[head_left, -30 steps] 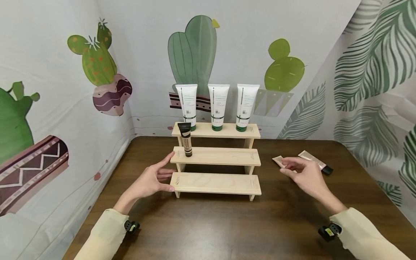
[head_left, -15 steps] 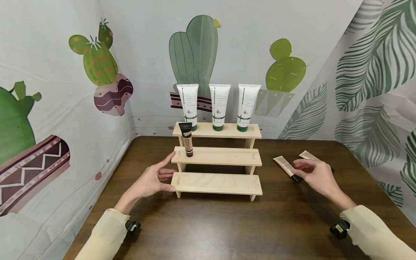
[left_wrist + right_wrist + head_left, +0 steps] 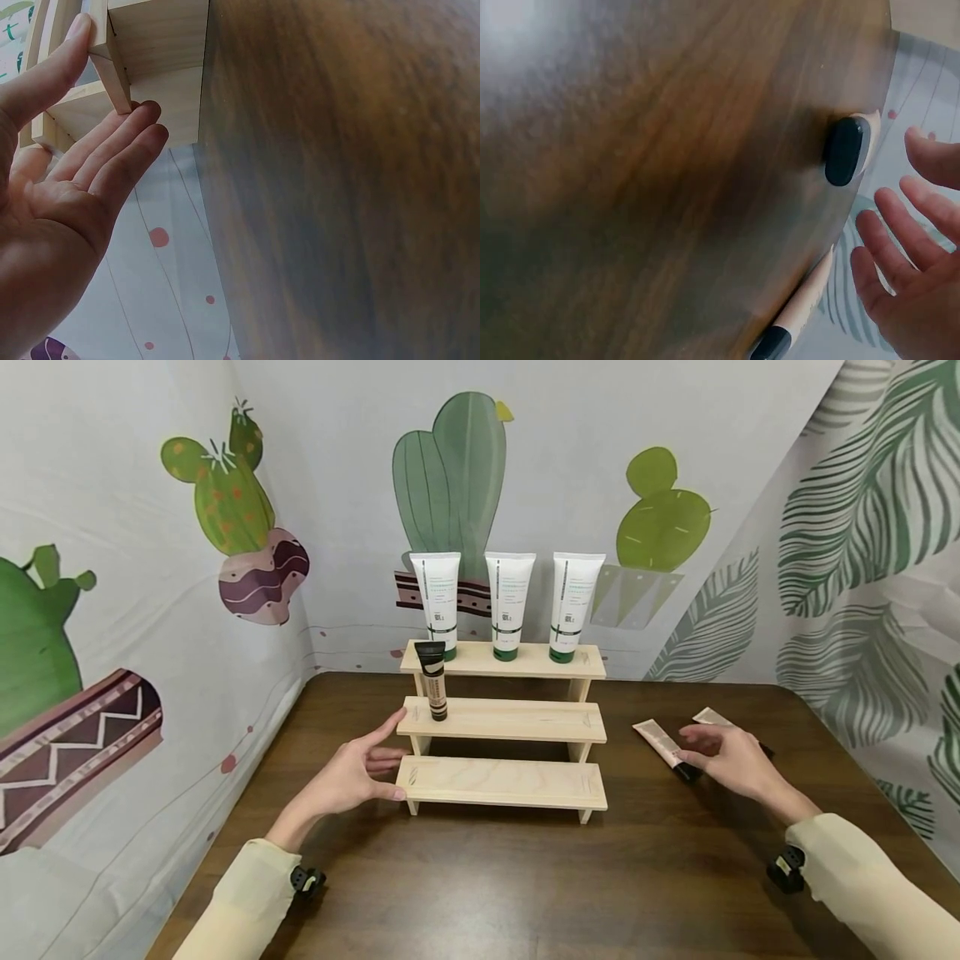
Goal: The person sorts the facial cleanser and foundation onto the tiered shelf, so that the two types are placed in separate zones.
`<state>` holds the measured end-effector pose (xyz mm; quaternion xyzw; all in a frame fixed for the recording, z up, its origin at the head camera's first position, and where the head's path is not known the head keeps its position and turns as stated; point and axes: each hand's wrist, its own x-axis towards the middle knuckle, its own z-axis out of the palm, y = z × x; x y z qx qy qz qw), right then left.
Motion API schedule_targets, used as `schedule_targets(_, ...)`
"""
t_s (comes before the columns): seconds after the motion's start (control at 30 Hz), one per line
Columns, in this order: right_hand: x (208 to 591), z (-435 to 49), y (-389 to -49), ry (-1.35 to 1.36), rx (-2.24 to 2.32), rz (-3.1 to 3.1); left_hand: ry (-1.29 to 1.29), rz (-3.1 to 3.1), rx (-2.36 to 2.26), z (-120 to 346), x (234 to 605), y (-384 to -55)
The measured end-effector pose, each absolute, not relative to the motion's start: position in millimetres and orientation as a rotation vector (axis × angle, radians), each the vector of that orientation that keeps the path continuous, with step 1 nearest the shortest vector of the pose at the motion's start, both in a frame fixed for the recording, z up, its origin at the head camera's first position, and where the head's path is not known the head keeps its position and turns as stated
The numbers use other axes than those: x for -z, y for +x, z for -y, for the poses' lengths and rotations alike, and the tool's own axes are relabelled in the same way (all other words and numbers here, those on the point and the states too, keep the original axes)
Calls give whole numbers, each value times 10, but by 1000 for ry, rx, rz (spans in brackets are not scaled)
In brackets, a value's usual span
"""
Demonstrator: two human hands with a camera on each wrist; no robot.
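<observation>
My left hand (image 3: 341, 777) touches the left side of a three-step wooden display stand (image 3: 502, 778). In the left wrist view its thumb lies on a step's edge, with the other fingers stretched out along the side. At the right, my right hand (image 3: 738, 764) is over two beige squeeze tubes with black caps, holding neither. The nearer tube (image 3: 654, 737) lies slanted by the thumb; the farther tube (image 3: 711, 717) is partly hidden behind the hand. Loosely bent, parted fingers (image 3: 891, 232) show in the right wrist view. A small beige-and-black tube (image 3: 434, 687) stands on the middle step's left end.
Three white tubes with green caps, left (image 3: 437, 589), middle (image 3: 510, 593) and right (image 3: 577, 593), stand in a row on the top step. The stand rests on a dark wooden table (image 3: 480, 885). Behind hangs a cactus-and-leaf printed cloth (image 3: 555, 460).
My right hand has moved right, from the nearer tube's far end to between the two tubes, uncovering most of the nearer one. The left hand keeps its place on the stand.
</observation>
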<state>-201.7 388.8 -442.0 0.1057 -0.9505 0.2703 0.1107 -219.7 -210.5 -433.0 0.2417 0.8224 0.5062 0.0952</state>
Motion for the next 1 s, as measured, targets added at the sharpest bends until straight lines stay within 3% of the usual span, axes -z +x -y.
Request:
schedule_targets(0.6, 4517, -3837, -2303, 388, -860, 2948, 704, -2455, -1494, 2097, 4339, -2196)
schedule_targets(1.0, 4495, -3820, -2296, 394, -882, 2992, 712, -2439, -1507, 2100, 4343, -2199)
